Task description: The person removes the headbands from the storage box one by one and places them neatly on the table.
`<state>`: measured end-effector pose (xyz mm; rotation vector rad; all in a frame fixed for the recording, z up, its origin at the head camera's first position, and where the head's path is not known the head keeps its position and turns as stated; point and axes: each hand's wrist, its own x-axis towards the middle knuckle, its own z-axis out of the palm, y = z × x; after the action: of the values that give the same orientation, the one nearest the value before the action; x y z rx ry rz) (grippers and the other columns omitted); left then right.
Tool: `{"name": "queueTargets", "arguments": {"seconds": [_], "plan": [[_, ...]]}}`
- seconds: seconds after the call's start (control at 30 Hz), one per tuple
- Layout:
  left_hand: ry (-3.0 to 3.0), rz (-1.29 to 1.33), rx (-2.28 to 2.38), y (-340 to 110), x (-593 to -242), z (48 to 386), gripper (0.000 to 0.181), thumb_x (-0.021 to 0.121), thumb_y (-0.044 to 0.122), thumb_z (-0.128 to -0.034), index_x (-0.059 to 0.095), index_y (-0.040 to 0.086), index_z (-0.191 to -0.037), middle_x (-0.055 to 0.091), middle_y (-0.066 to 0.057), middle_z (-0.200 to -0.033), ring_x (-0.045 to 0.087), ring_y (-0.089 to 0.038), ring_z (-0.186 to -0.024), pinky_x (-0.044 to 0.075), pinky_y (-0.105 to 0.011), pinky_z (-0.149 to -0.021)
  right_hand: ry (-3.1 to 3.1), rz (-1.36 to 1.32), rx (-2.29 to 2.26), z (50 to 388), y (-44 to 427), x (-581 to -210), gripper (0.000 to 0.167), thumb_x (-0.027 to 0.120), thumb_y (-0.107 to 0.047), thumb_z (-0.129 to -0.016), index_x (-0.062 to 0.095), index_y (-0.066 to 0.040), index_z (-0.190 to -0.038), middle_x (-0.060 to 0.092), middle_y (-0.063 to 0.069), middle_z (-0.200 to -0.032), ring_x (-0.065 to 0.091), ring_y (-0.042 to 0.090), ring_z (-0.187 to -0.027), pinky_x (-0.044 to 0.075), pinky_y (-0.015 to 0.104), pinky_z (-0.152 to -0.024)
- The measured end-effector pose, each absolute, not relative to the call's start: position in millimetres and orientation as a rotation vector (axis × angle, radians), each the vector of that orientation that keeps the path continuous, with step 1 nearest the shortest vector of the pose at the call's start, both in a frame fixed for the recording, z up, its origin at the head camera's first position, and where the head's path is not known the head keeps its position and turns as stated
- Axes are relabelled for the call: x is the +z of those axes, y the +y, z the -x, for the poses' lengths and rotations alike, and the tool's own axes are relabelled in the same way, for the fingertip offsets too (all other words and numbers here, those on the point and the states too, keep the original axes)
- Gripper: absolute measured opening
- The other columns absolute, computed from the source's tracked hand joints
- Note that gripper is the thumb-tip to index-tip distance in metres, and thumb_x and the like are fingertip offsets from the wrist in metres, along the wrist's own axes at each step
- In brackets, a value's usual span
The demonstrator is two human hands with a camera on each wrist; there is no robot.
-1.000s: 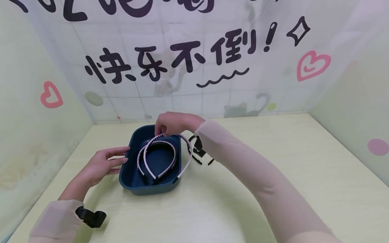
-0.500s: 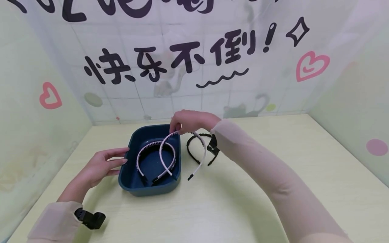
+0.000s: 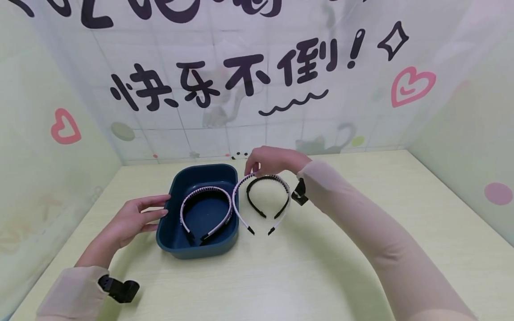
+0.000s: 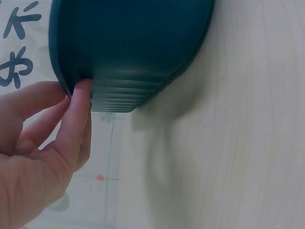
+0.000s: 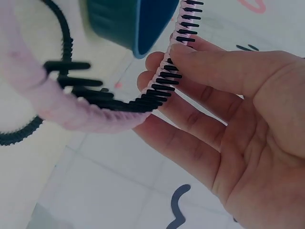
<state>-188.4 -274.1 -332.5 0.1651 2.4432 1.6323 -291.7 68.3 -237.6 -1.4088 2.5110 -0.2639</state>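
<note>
My right hand (image 3: 271, 160) pinches a pale pink toothed headband (image 3: 237, 200) at the top of its arch, its black-tipped ends pointing toward me. In the right wrist view, the thumb and fingertips hold the headband's band (image 5: 95, 119), its black teeth visible. Through the arch, a black headband (image 3: 257, 208) shows on the table, partly overlapped by the pink one. My left hand (image 3: 128, 218) touches the left side of a dark blue plastic bin (image 3: 196, 253), fingers fairly straight at its rim. Inside the bin lies another pale headband (image 3: 184, 207), with dark parts beneath it.
A pale wood table (image 3: 257, 281) carries everything. Printed white sheeting with dark lettering (image 3: 249, 73) forms the back wall, and pale walls stand at both sides. A black wrist camera (image 3: 119, 289) sits on the left sleeve, and another (image 3: 299, 192) on the right.
My right hand has lifted the pink headband out of the bin and carried it rightward, over the black headband. The left hand has stayed against the bin.
</note>
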Motion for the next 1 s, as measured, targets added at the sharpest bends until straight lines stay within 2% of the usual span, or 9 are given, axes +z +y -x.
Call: {"name": "queueTargets", "arguments": {"seconds": [0.53,1.0], "plan": [[2.444,-0.164,1.642,-275,-334,188,0.06,0.059,0.02,-0.0911,0.032,-0.005,-0.139,0.033,-0.028,-0.135,0.055,-0.001,-0.093,0.052,-0.03,-0.076,2.564,1.27,-0.374,309,112,-266,0.024,0.058,0.006,-0.084,0.069,-0.001,-0.104,0.066,0.009,-0.094,0.057,0.018,-0.084,0.047,0.029,-0.077],[2.439,-0.188,1.656,-276,-335,189,0.06,0.059,0.019,-0.0909,0.033,-0.007,-0.138,0.033,-0.028,-0.134,0.055,0.001,-0.093,0.052,-0.03,-0.075,2.586,1.259,-0.476,317,143,-279,0.024,0.058,0.009,-0.08,0.069,0.004,-0.101,0.067,0.014,-0.094,0.059,0.023,-0.085,0.048,0.033,-0.077]]}}
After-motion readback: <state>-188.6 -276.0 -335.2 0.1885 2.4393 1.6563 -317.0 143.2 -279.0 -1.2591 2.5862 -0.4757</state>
